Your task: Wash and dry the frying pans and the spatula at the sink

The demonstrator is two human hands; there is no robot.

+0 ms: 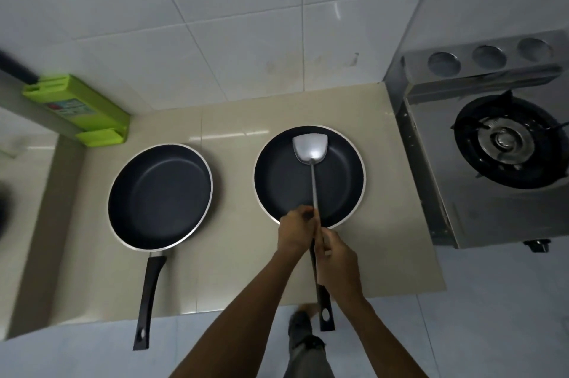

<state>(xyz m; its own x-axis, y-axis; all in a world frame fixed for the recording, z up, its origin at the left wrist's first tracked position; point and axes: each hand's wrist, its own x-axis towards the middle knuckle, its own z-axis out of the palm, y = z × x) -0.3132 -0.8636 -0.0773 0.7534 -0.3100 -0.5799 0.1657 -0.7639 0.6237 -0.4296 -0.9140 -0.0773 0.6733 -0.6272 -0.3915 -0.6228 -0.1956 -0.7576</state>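
Two black frying pans sit side by side on the beige counter [234, 273], handles pointing toward me. The left pan [160, 196] holds nothing. Over the right pan [335, 180] a metal spatula [309, 148] rests with its blade on the far side of the pan's inside. My left hand [297, 231] grips the spatula's shaft at the pan's near rim. My right hand [337, 257] holds the shaft just behind it, above the pan's black handle [324, 310].
A gas stove [505, 143] with a steel spice rack [486, 58] stands to the right. A green knife holder [80, 109] hangs at the back left by the tiled wall. The counter's front edge runs below the pan handles; my leg [303, 343] shows beneath.
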